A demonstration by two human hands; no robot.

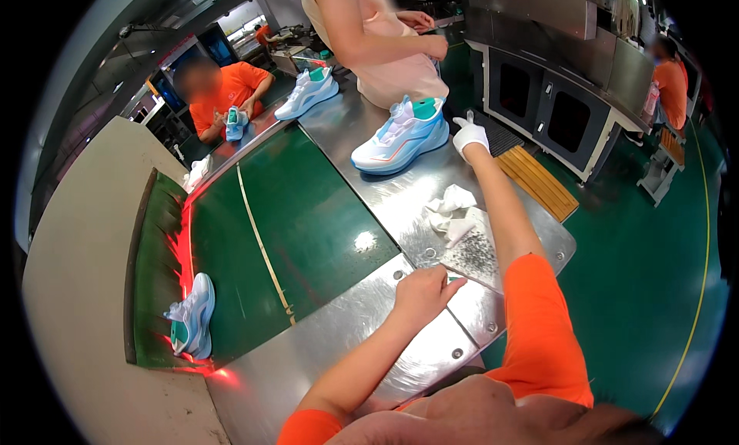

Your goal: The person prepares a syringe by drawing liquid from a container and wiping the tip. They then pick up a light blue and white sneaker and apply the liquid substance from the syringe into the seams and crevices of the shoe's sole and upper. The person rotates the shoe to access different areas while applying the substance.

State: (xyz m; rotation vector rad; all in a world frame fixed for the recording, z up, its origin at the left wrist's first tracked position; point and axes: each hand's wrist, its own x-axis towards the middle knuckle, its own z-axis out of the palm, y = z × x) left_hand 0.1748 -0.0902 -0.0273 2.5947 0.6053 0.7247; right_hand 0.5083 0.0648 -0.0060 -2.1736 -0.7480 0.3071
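Head view, upper centre: the nearest blue-white shoe (404,143) on the bench (404,206) looks light, soft-topped, probably best held at the heel. Right hand (470,136): grip loosely open, empty; left hand (422,297): curled, contents unclear.

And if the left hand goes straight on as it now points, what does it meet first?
Most likely the black-speckled pale sheet on the metal table, just ahead of the left hand; the hand's height is unclear, so it might pass above.

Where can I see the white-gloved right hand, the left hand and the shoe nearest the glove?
Right hand (470,136): head view, glove's middle.
Left hand (420,295): head view, its back.
Shoe (403,137): head view, side of upper.
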